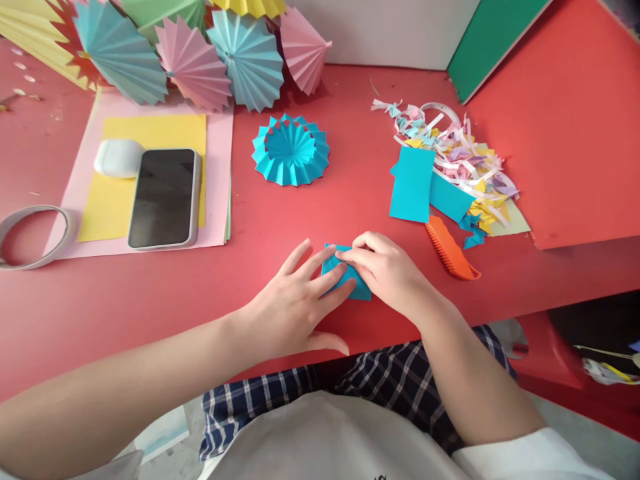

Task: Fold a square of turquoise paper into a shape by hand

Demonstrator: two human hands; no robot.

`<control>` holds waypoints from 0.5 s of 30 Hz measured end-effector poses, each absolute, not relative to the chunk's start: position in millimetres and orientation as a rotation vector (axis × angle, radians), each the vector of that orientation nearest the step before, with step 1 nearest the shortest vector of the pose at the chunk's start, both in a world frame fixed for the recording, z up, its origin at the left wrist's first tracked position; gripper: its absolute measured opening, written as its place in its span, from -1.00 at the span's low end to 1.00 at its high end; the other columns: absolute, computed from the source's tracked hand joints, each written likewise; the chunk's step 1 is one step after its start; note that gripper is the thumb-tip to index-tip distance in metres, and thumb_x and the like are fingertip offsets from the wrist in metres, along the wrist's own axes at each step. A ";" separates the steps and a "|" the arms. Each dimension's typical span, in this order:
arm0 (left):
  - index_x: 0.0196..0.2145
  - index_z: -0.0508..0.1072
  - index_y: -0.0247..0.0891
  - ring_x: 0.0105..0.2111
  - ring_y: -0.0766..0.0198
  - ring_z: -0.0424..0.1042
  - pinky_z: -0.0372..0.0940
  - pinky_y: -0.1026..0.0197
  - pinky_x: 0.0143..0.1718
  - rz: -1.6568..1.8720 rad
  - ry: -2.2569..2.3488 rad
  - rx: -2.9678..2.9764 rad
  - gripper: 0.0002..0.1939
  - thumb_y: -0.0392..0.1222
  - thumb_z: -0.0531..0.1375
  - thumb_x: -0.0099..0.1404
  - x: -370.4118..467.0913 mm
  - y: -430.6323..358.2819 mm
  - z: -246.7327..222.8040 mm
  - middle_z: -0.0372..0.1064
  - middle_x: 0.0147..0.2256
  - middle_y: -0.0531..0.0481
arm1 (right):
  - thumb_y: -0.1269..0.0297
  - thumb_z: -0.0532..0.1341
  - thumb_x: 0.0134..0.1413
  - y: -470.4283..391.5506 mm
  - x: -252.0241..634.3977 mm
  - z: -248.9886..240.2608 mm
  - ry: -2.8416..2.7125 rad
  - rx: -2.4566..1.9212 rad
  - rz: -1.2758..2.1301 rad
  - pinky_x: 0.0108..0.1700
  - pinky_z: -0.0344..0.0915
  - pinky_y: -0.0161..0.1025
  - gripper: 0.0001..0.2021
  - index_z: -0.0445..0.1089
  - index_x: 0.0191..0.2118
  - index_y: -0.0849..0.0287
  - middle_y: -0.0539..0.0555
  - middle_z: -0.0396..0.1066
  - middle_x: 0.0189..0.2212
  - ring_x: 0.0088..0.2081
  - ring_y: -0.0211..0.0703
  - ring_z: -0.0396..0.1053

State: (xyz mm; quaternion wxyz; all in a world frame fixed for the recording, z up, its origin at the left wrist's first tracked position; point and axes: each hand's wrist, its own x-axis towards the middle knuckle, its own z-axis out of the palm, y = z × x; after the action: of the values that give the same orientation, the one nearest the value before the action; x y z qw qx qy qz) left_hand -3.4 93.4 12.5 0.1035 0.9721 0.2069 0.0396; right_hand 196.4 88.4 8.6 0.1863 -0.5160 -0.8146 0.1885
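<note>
A small blue piece of paper (361,291) lies flat on the red table near its front edge. My left hand (305,300) rests over its left part with the fingers spread. At the paper's upper edge, my right hand (390,270) has its thumb and index finger pinched together on it, the other fingers curled. The fingers partly cover the paper, so any creases there are hard to see. Beyond the hands sits a pleated blue paper ring (291,150). An orange comb-like tool with teeth (450,250) lies right of my right hand.
Blue paper pieces (413,183) and a heap of paper scraps (460,157) lie at the right. A phone (164,199) and a white case (119,157) rest on paper sheets (220,187). Tape (67,233) is far left; folded paper umbrellas (245,60) stand behind.
</note>
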 end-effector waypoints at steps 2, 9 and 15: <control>0.15 0.18 -0.27 0.19 -0.26 -0.05 -0.22 -0.35 0.14 0.108 0.590 2.859 -0.17 0.41 -0.18 0.16 -4.3 94.8 11.4 0.17 0.13 -0.18 | 0.42 0.01 0.18 87.3 197.2 10.1 -2.299 -1.443 0.547 -0.26 0.27 -0.23 -0.73 0.45 -0.17 0.21 0.12 0.29 -0.37 -0.30 -0.17 0.28; 0.18 0.15 -0.27 0.19 -0.27 -0.05 -0.16 -0.34 0.14 0.113 0.572 2.818 -0.13 0.43 -0.12 0.13 -5.6 97.1 10.4 0.13 0.16 -0.20 | 0.42 0.08 0.15 83.4 205.2 16.8 -2.302 -1.478 0.691 -0.31 0.27 -0.27 -0.73 0.41 -0.06 0.17 0.08 0.29 -0.37 -0.35 -0.22 0.28; 0.16 0.17 -0.32 0.20 -0.23 -0.03 -0.13 -0.29 0.15 0.133 0.556 2.810 -0.08 0.46 -0.12 0.09 -7.3 97.8 15.2 0.14 0.16 -0.21 | 0.42 0.09 0.14 82.8 209.8 16.0 -2.285 -1.477 0.733 -0.28 0.29 -0.25 -0.71 0.40 -0.05 0.12 0.07 0.29 -0.36 -0.33 -0.22 0.31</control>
State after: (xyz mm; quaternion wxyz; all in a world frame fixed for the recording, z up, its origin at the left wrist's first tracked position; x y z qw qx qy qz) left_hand -7.3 97.8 15.2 0.1366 0.9707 0.1921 0.0460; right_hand 209.8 82.8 16.0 0.1613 -0.5174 -0.8003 0.2567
